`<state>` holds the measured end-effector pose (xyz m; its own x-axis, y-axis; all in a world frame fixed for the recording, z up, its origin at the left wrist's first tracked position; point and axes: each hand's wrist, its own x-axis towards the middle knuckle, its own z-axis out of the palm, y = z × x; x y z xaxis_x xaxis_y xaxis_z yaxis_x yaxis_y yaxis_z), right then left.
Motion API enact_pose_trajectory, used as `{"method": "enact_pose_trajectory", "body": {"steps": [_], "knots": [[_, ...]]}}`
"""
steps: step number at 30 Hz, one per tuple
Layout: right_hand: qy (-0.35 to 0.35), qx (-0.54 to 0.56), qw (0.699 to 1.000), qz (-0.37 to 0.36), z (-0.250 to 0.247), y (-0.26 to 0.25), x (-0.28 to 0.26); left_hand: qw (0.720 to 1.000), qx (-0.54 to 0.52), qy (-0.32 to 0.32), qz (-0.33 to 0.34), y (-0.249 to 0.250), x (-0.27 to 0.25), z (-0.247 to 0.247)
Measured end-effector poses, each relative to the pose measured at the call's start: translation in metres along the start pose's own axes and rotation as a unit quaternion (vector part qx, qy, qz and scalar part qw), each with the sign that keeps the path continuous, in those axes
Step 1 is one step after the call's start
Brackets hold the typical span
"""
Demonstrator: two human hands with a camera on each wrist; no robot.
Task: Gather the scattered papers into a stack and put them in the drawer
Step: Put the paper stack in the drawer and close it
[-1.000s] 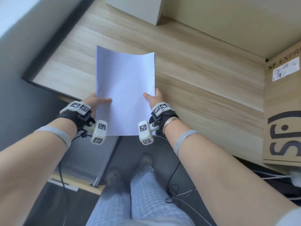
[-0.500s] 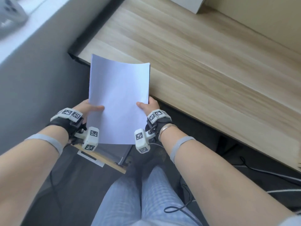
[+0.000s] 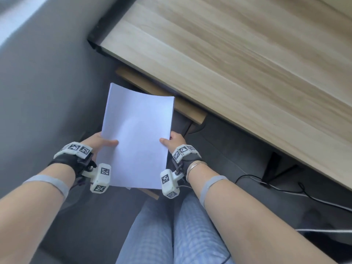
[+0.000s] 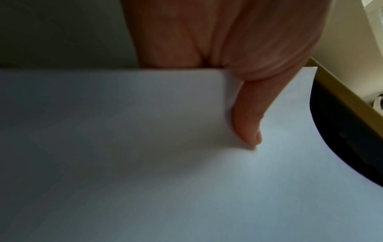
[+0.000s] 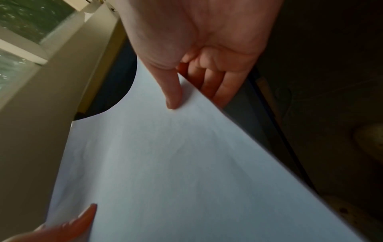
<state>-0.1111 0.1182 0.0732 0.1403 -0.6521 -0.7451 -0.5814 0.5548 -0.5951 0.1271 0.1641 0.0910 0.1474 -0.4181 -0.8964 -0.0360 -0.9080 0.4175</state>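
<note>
Now, near to far:

Legs: a person's knees in pale blue checked trousers [image 3: 171, 231] are showing at the bottom of the head view, over a dark floor.

Left hand: the left hand [image 3: 99, 142] is pinching the left edge of the squared-up stack of plain white paper sheets [image 3: 137, 136], the thumb [image 4: 247, 124] lying on top and the rest of the hand passing beneath. The fingers under the sheets are hidden.

Right hand: the right hand [image 3: 174, 139] is pinching the opposite edge in the same way, its thumb [image 5: 174, 91] pressing down on top and its fingers [image 5: 209, 81] curling under.

Why two hands: holding both long edges is likely keeping the sheets aligned and giving the stack a slight bow, so it is not drooping.

Stack position: the paper is hanging in the air, off the tabletop, over the gap below it and tilting away from the body.

Drawer: a light wooden drawer front [image 3: 181, 109] is jutting out under the tabletop edge, just past the stack's far end; the dark space behind it suggests it is standing open, though its inside is hidden.

Tabletop: the pale wood-grain tabletop [image 3: 238, 60] is stretching beyond, bare where it shows.

Stage, as a judgement: gathering looks finished; lowering the stack into the drawer is what remains.
</note>
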Motion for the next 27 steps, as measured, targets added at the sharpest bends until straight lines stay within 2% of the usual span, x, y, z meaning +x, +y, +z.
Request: {"method": "enact_pose_trajectory", "body": {"steps": [7, 12, 20, 27], "knots": [[-0.030, 0.001, 0.996, 0.081, 0.026, 0.026, 0.032, 0.997, 0.068, -0.012, -0.025, -0.010, 0.038, -0.002], [-0.048, 0.024, 0.991, 0.122, 0.053, 0.061, 0.075, 0.991, 0.127, -0.012, -0.045, -0.004, 0.062, -0.006], [-0.030, 0.127, 0.980, 0.152, 0.045, 0.043, 0.076, 0.978, 0.209, 0.003, -0.028, 0.005, 0.112, -0.004], [-0.026, 0.120, 0.981, 0.153, 0.030, 0.032, 0.084, 0.975, 0.222, -0.003, -0.001, 0.015, 0.156, 0.013]]}}
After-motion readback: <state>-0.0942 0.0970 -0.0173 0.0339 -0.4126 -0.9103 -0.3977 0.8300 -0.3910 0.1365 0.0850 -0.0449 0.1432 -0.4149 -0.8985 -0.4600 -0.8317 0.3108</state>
